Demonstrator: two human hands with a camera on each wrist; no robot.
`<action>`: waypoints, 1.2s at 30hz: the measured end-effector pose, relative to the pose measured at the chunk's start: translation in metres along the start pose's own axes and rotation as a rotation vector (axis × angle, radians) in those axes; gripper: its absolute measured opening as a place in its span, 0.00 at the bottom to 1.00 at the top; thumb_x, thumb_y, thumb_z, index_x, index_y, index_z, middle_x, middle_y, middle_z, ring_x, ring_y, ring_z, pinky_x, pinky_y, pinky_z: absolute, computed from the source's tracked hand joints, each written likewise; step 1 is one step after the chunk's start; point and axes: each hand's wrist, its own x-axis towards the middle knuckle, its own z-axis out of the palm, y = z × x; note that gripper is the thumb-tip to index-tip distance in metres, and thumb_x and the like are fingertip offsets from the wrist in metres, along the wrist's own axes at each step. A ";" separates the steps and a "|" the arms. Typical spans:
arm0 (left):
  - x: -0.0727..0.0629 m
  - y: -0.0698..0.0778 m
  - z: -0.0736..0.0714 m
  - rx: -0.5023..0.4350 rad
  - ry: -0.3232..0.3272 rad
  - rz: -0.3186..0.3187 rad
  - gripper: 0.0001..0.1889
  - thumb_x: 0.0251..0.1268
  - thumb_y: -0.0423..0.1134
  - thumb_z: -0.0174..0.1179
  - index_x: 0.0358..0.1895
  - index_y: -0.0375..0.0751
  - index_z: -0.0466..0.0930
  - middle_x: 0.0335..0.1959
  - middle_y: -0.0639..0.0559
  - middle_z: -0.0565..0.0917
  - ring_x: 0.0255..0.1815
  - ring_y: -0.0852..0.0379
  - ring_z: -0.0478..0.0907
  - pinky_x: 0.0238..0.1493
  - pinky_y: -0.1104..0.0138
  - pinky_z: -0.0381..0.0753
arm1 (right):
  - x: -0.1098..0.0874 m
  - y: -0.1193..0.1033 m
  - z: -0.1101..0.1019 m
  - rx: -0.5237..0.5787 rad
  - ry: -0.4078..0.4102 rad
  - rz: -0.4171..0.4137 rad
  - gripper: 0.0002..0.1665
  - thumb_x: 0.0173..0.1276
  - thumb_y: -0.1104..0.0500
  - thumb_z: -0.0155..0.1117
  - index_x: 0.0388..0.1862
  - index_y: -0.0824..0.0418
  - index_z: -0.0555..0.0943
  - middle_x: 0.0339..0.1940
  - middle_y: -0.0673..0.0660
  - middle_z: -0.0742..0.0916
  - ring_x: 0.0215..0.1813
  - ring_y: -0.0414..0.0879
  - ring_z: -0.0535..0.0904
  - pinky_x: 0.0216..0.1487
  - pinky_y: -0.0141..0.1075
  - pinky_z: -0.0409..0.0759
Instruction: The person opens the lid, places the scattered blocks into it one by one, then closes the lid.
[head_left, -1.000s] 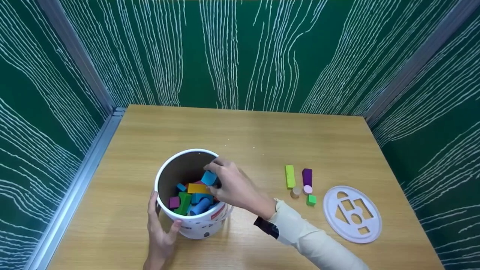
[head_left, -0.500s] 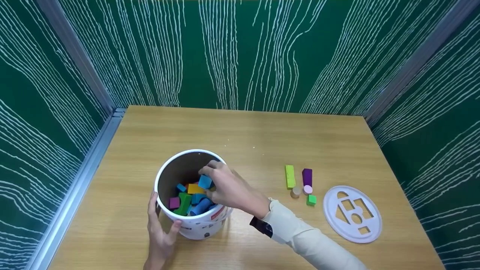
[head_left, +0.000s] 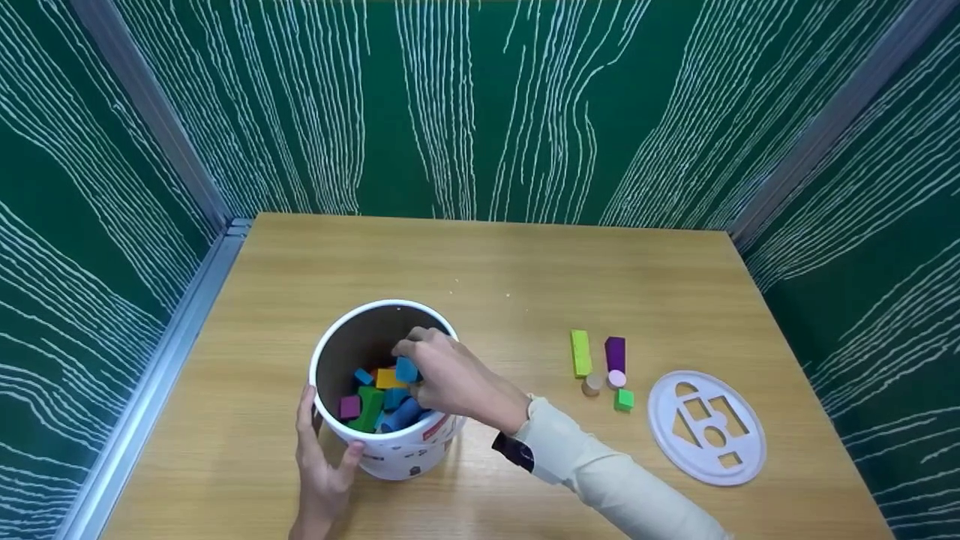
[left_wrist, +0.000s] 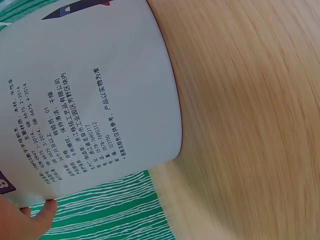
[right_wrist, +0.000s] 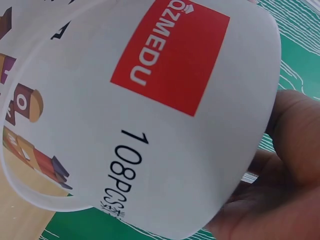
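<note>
A white round bucket [head_left: 397, 459] holding several coloured wooden blocks stands on the table, left of the middle. My left hand [head_left: 321, 466] grips its near left side, thumb in front and fingers along the wall. In the left wrist view, fingertips press the printed wall. My right hand [head_left: 456, 381] reaches over the right rim and pinches a blue block [head_left: 406, 370] inside the bucket, above the other blocks. Below it lie a green block [head_left: 369, 409], a magenta cube [head_left: 349, 407] and an orange block [head_left: 390, 379]. In the right wrist view the bucket wall hides the blue block.
On the right of the table lie a yellow-green bar [head_left: 580, 353], a purple block [head_left: 615, 354], a pink round piece [head_left: 616, 379], a plain wooden cylinder [head_left: 592, 385] and a green cube [head_left: 623, 400]. Beside them is a white lid [head_left: 667, 442] with shaped holes.
My right hand has moved left and a little down into the bucket with the blue block. The left hand keeps its hold on the bucket.
</note>
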 end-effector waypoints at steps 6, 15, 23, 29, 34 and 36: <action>-0.002 0.000 0.002 0.000 0.010 -0.010 0.45 0.54 0.34 0.62 0.75 0.43 0.46 0.75 0.46 0.53 0.73 0.53 0.52 0.68 0.56 0.59 | 0.005 0.000 0.004 -0.003 -0.034 -0.010 0.23 0.52 0.69 0.68 0.50 0.64 0.82 0.46 0.59 0.83 0.42 0.48 0.77 0.44 0.33 0.82; -0.004 0.002 0.004 0.017 0.027 -0.040 0.47 0.50 0.29 0.61 0.75 0.44 0.46 0.74 0.44 0.53 0.72 0.56 0.52 0.68 0.53 0.59 | 0.005 -0.006 0.008 -0.017 -0.081 -0.021 0.22 0.55 0.67 0.69 0.51 0.62 0.82 0.46 0.57 0.84 0.42 0.46 0.78 0.47 0.32 0.80; -0.005 0.000 0.003 0.003 0.031 -0.048 0.46 0.50 0.29 0.59 0.75 0.44 0.46 0.74 0.45 0.53 0.72 0.57 0.52 0.68 0.68 0.57 | -0.004 -0.006 0.001 -0.014 -0.009 -0.079 0.16 0.58 0.65 0.67 0.47 0.63 0.83 0.43 0.56 0.85 0.41 0.46 0.78 0.45 0.29 0.80; -0.004 -0.001 0.003 0.017 0.031 -0.047 0.46 0.51 0.29 0.60 0.75 0.43 0.46 0.74 0.44 0.54 0.72 0.61 0.52 0.70 0.61 0.58 | -0.013 -0.004 -0.009 0.012 0.029 -0.062 0.14 0.58 0.64 0.68 0.45 0.61 0.83 0.41 0.54 0.84 0.41 0.45 0.77 0.45 0.28 0.80; -0.003 0.000 0.002 0.009 0.025 -0.040 0.46 0.51 0.29 0.60 0.75 0.43 0.45 0.74 0.42 0.54 0.72 0.61 0.52 0.67 0.45 0.58 | -0.023 0.001 -0.018 0.069 0.079 -0.035 0.13 0.59 0.64 0.67 0.44 0.60 0.82 0.42 0.54 0.82 0.41 0.45 0.77 0.43 0.28 0.80; -0.002 0.001 0.002 0.012 0.022 -0.042 0.47 0.51 0.28 0.60 0.75 0.44 0.45 0.74 0.43 0.53 0.72 0.59 0.52 0.66 0.42 0.57 | -0.027 0.004 -0.022 0.098 0.107 -0.026 0.13 0.60 0.65 0.67 0.45 0.60 0.82 0.45 0.55 0.82 0.42 0.46 0.78 0.44 0.29 0.80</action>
